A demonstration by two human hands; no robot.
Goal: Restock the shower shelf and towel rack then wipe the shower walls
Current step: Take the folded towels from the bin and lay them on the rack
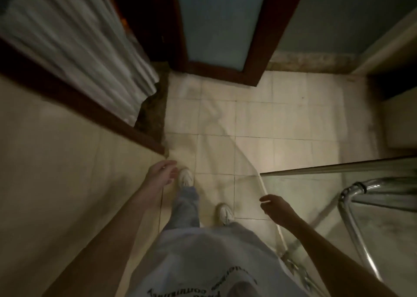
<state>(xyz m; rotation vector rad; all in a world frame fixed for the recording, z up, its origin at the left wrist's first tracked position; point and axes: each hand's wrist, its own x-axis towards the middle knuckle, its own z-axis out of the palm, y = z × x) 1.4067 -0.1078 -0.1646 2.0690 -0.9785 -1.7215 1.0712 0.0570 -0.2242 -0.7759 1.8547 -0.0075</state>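
Shower wall [316, 190]: a clear glass panel low on the right side of the view, with a metal strip along its top edge and a pale strip down its near edge. Through the glass shows a curved chrome bar [352, 217]. The glass looks hazy, though the blur of the picture makes it hard to judge marks on it.

The room is small and dim. The floor [255, 120] is laid with pale cream square tiles with thin dark joints. Straight ahead stands a door [216, 26] with a dark wooden frame and a frosted bluish panel. On the left a cream wall [45, 161] runs under a dark wood sill, with a pleated whitish curtain [79, 37] above it.

The person wears a pale printed shirt [203, 263], blue jeans [185, 206] and white shoes, the left shoe [186, 177] ahead of the right shoe [225, 213].

The left hand [161, 172] hangs beside the cream wall, its fingers [171, 164] loosely curled and holding nothing. The right hand [278, 207] is raised just beside the near edge of the glass, fingers [265, 199] half curled and also holding nothing; whether they touch the edge I cannot tell.
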